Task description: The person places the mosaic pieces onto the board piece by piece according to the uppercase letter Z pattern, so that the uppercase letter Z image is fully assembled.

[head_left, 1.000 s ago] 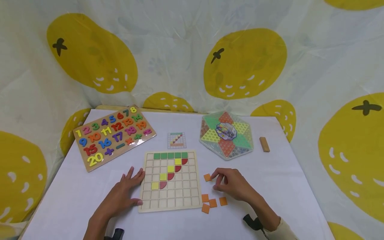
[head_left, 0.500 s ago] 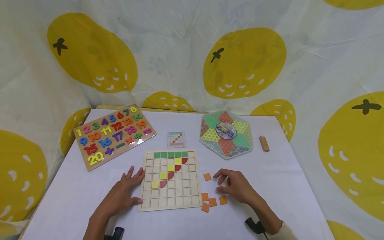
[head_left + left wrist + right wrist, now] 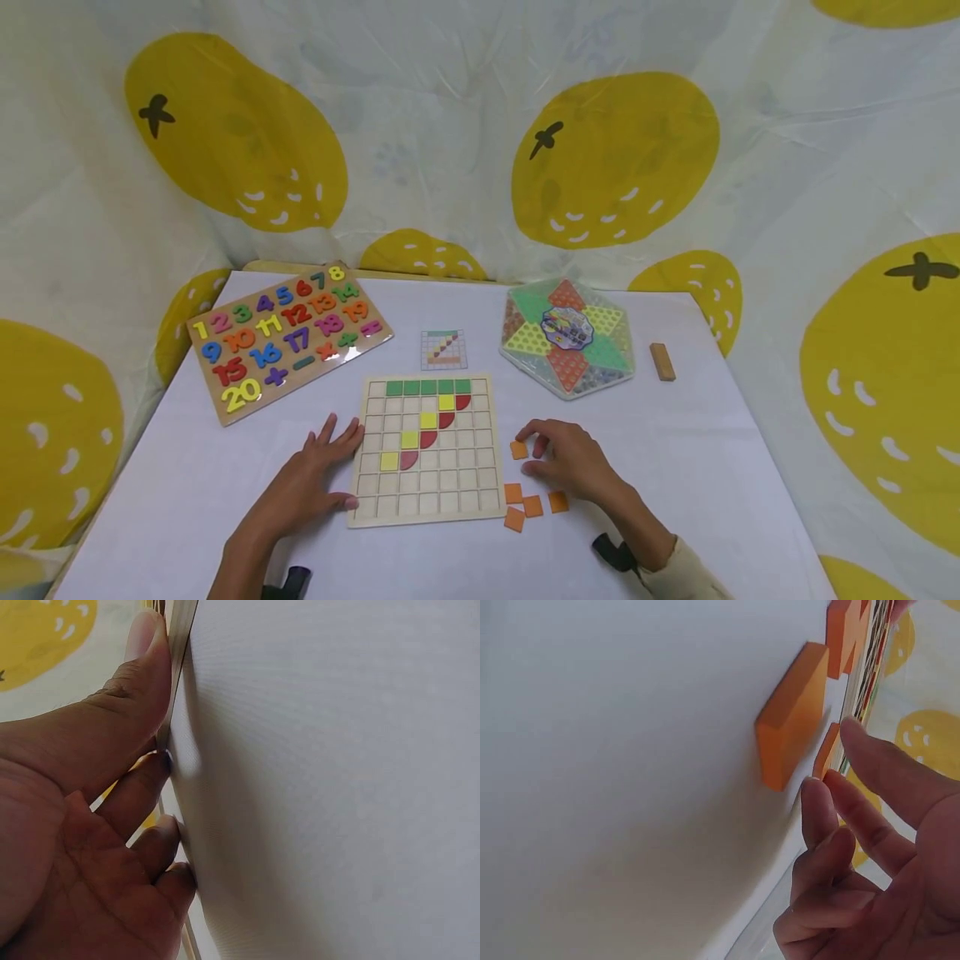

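In the head view a pale wooden grid board (image 3: 427, 505) lies on the white table, with a row of green square tiles (image 3: 429, 387) and a slanting line of yellow squares (image 3: 409, 440) beside red quarter-round tiles (image 3: 428, 439). My left hand (image 3: 311, 475) rests along its left edge, fingers spread; the left wrist view shows thumb (image 3: 146, 667) and fingertips at that edge. To the right of the board, my right hand (image 3: 573, 458) reaches an orange square tile (image 3: 519, 451). Its index fingertip is at the tile, with the thumb apart from it.
Several more orange tiles (image 3: 532, 507) lie by the board's lower right corner. Behind the board is a small pattern card (image 3: 443, 350). A number puzzle (image 3: 292, 333) stands back left, a hexagonal Chinese checkers board (image 3: 567, 337) back right, with a wooden block (image 3: 662, 362) beyond it.
My right hand first drew slightly back from the upper orange tile, then came left to it again; the tile has turned a little. My left hand stays at the board.
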Motion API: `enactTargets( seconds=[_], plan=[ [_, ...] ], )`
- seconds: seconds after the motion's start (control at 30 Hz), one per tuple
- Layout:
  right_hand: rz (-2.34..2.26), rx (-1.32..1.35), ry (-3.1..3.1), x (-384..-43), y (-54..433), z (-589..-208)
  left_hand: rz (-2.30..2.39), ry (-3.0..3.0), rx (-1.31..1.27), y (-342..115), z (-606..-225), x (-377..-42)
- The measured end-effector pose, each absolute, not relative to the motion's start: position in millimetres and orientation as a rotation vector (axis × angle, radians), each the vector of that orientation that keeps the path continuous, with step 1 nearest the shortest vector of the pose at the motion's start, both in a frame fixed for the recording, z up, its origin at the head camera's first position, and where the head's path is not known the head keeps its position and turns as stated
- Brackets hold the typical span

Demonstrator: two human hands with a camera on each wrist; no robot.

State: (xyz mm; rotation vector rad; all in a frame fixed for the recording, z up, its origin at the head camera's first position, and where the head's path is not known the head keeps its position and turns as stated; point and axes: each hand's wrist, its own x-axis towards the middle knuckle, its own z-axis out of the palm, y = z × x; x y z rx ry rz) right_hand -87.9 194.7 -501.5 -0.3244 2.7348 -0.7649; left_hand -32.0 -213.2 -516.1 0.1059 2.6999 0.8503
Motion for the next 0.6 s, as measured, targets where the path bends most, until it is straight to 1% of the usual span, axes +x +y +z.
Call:
enactTargets(
  seconds=[0.37,0.6],
  plan=[
    [-0.710,-0.319,2.775,-87,180,-503,0.850,2.706,0.119,-213,-516,-32],
    [-0.704,-0.271,2.806,-86,169,-502,0.868,2.718,0.151,-213,-517,-32]
  ],
)
